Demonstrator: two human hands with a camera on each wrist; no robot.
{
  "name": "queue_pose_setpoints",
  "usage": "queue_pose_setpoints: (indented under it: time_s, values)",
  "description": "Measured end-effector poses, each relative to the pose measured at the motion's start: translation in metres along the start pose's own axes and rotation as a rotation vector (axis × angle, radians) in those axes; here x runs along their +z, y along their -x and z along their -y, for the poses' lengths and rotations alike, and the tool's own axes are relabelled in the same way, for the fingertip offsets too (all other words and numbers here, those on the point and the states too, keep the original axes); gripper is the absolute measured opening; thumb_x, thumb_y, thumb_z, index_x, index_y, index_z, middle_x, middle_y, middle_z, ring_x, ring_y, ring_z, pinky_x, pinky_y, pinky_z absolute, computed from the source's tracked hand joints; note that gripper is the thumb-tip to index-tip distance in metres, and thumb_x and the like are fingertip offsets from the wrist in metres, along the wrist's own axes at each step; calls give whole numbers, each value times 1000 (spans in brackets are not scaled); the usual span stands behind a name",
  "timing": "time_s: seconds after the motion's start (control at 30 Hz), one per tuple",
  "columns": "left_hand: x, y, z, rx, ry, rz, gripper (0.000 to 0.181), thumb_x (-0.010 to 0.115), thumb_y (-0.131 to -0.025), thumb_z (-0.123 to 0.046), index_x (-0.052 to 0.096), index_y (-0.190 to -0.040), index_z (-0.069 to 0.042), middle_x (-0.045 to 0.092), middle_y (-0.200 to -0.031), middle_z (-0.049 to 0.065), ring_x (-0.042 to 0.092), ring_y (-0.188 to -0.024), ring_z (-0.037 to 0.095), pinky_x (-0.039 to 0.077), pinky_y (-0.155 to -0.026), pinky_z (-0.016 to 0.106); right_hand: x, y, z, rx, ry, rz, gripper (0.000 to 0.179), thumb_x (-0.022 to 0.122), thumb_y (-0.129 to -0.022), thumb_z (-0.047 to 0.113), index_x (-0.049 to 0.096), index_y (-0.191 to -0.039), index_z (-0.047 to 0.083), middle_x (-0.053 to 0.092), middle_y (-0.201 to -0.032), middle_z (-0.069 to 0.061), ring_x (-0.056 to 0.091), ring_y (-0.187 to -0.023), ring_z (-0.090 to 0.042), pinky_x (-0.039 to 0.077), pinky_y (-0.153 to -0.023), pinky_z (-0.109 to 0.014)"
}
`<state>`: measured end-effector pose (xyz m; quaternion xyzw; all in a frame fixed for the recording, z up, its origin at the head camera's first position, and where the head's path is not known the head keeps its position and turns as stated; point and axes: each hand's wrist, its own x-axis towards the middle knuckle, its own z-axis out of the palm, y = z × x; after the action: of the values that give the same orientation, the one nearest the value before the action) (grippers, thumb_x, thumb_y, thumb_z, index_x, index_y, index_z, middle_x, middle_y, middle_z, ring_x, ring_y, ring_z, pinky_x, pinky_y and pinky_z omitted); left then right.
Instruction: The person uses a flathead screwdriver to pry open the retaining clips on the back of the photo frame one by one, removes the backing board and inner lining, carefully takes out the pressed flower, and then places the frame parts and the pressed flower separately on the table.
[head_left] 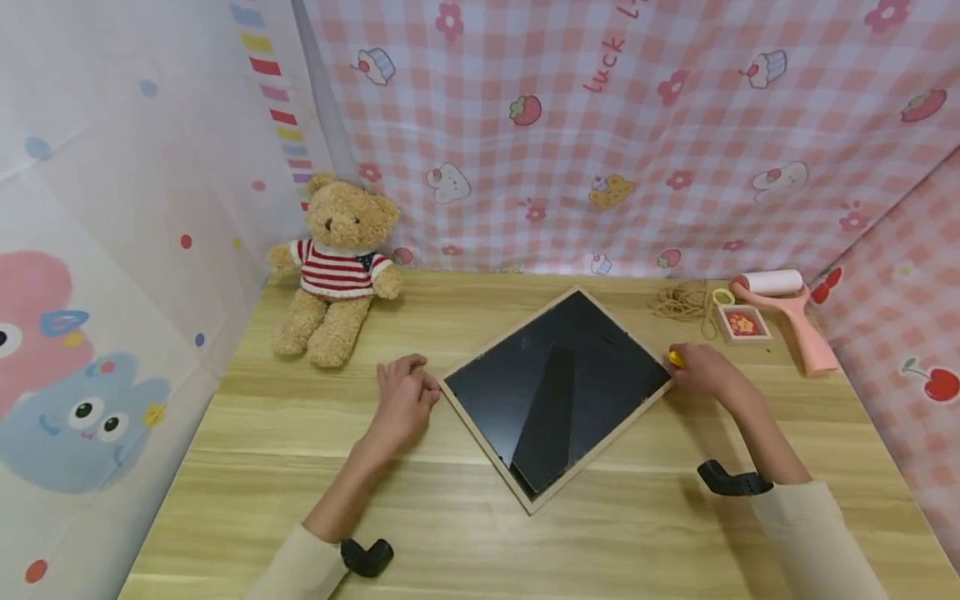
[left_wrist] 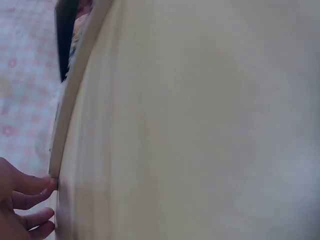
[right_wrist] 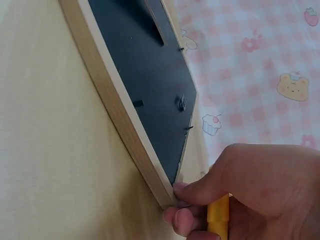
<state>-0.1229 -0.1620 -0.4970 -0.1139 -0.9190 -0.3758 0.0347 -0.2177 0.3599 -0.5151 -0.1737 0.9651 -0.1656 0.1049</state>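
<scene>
A picture frame (head_left: 517,358) with a light wooden border lies back side up on the table, turned cornerwise. Its black back board carries a long black stand (head_left: 551,417). At the frame's left corner my left hand (head_left: 403,402) pinches the wooden edge; thumb and fingertips meet there in the left wrist view. My right hand (head_left: 703,369) grips the right corner, its thumb (right_wrist: 200,192) on top and fingertips at the outer edge. A yellow cylindrical thing (right_wrist: 218,217) sits within the right hand's curled fingers; its kind is mostly hidden. Small dark tabs (right_wrist: 139,103) stand along the board.
A teddy bear (head_left: 337,271) in a striped sweater sits at the back left. At the back right lie a bundle of twine (head_left: 681,300), a yellow ring (head_left: 723,297), a small framed box (head_left: 744,323) and a pink-handled roller (head_left: 795,312). Patterned curtains (head_left: 570,142) border the table.
</scene>
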Motion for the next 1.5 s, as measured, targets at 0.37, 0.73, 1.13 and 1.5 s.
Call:
queue_pose_setpoints:
  time_s: [0.37,0.73,1.13,1.5]
  values:
    - [-5,-39,6,-24,75,252,59,50,-117,-32,57,-147,18,27,-172,39,18,-163,59,-8,-125,84,18,23,-17,46,-96,209,12,61,-97,11,68,-97,1,58,-79,-6,53,-70,-23,43,-66,-35]
    - [8,-75,29,-59,68,394,108,18,-105,-85,32,-169,1,-10,-181,29,-19,-169,44,-29,-122,74,27,67,8,103,-273,333,15,63,-101,15,65,-86,11,57,-64,2,55,-54,-16,46,-58,-30]
    - [18,-84,28,-35,42,391,75,31,-117,-56,27,-173,-7,-13,-181,28,-24,-167,43,-33,-121,71,49,113,30,122,-399,325,28,68,-108,30,68,-85,15,61,-60,5,58,-52,-13,49,-57,-28]
    - [5,-11,44,213,197,592,100,61,-109,-57,11,-175,-1,-3,-185,19,-13,-171,39,-29,-127,63,-31,121,123,141,-321,-342,35,60,-115,23,72,-115,-9,73,-98,-18,60,-77,-16,50,-65,-24]
